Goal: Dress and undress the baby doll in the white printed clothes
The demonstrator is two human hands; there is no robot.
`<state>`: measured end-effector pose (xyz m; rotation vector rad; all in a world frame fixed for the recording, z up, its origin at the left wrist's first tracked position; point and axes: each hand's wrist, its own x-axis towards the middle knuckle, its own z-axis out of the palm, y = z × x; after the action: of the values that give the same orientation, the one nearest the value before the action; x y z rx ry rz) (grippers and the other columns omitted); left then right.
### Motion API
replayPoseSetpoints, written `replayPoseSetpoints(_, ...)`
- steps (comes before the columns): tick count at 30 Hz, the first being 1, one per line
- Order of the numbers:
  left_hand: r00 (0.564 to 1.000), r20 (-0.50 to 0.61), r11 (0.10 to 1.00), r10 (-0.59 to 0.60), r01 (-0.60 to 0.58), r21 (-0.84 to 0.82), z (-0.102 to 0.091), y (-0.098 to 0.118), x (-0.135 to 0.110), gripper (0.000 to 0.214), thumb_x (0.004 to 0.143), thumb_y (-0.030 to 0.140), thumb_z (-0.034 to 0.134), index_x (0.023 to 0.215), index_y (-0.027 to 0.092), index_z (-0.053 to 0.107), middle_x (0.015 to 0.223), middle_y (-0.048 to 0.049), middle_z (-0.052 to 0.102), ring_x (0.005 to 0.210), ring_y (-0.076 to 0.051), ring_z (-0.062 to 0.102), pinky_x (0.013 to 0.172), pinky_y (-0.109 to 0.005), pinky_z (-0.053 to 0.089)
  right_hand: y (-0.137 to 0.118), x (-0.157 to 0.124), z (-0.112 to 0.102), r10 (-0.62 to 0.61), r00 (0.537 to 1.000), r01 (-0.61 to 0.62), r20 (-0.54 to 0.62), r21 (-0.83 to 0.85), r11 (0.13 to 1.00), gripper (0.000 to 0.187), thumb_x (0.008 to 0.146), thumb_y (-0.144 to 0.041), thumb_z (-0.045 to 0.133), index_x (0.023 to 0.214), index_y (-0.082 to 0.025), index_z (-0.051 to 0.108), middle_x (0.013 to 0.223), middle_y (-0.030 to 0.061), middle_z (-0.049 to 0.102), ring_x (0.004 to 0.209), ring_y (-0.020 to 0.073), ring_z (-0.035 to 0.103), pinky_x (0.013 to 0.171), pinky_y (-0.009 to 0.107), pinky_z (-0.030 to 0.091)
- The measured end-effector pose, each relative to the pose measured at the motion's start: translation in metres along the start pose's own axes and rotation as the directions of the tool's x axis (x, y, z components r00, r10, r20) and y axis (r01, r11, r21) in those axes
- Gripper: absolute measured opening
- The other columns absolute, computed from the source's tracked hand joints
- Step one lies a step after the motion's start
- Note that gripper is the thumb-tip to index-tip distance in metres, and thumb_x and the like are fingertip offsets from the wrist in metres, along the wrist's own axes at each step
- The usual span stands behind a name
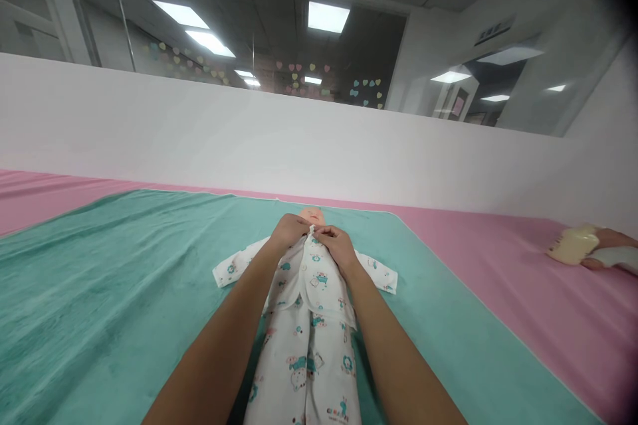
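Note:
A baby doll lies on its back, its head partly hidden behind my hands. It wears a white printed baby jacket with the sleeves spread to both sides, and matching white trousers. At the collar, my left hand pinches the jacket's left-side neck edge. My right hand closes its fingers on the other side of the same collar, close to the left. Both hands meet at the top of the front opening; the small fastening between the fingertips is too small to make out. Below, the jacket front parts slightly.
A teal blanket lies under the doll, over a pink sheet. At the far right on the pink sheet are a hand in a pale yellow glove-like covering and a forearm. A white low wall with glass above stands behind.

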<state>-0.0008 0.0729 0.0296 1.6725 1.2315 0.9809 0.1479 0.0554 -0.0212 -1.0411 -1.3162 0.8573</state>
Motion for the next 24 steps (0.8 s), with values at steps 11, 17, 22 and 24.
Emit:
replayPoseSetpoints(11, 0.999, 0.054, 0.999, 0.001, 0.001, -0.050, -0.002, -0.003, 0.001, 0.011, 0.058, 0.020, 0.058, 0.063, 0.013, 0.065, 0.050, 0.0024, 0.051, 0.049, -0.009, 0.041, 0.048, -0.021, 0.032, 0.008, 0.006, 0.000, -0.028, 0.999, 0.029, -0.030, 0.026, 0.999, 0.027, 0.061, -0.036, 0.069, 0.078, -0.017, 0.061, 0.086, 0.0035, 0.066, 0.081, 0.0149, 0.059, 0.076, 0.028, 0.044)
replayPoseSetpoints(17, 0.997, 0.045, 0.998, 0.062, -0.063, 0.024, 0.000, -0.006, 0.005, 0.017, 0.060, 0.016, 0.055, 0.068, 0.012, 0.069, 0.061, -0.0008, 0.061, 0.059, -0.011, 0.050, 0.055, -0.021, 0.037, 0.010, 0.008, -0.001, -0.032, 0.999, 0.033, -0.026, 0.030, 0.999, 0.025, 0.061, -0.033, 0.067, 0.078, -0.016, 0.060, 0.085, 0.0045, 0.065, 0.079, 0.0151, 0.059, 0.073, 0.027, 0.045)
replayPoseSetpoints(22, 0.992, 0.043, 0.987, 0.118, -0.122, 0.100, 0.004, -0.008, 0.008, 0.020, 0.061, 0.013, 0.051, 0.067, 0.012, 0.070, 0.071, -0.0038, 0.067, 0.070, -0.015, 0.055, 0.061, -0.022, 0.039, 0.013, 0.008, -0.001, -0.039, 0.999, 0.040, -0.034, 0.024, 0.999, 0.023, 0.061, -0.031, 0.065, 0.078, -0.017, 0.060, 0.084, 0.0037, 0.065, 0.078, 0.0148, 0.059, 0.073, 0.027, 0.045)
replayPoseSetpoints(24, 0.991, 0.037, 0.982, 0.131, -0.135, 0.133, 0.006, -0.007, 0.008, 0.020, 0.061, 0.012, 0.051, 0.065, 0.012, 0.069, 0.071, -0.0046, 0.067, 0.070, -0.016, 0.055, 0.061, -0.023, 0.039, 0.013, 0.008, -0.001, -0.040, 0.998, 0.041, -0.042, 0.016, 0.999, 0.023, 0.061, -0.032, 0.065, 0.078, -0.017, 0.060, 0.083, 0.0036, 0.065, 0.077, 0.0149, 0.058, 0.073, 0.027, 0.045)
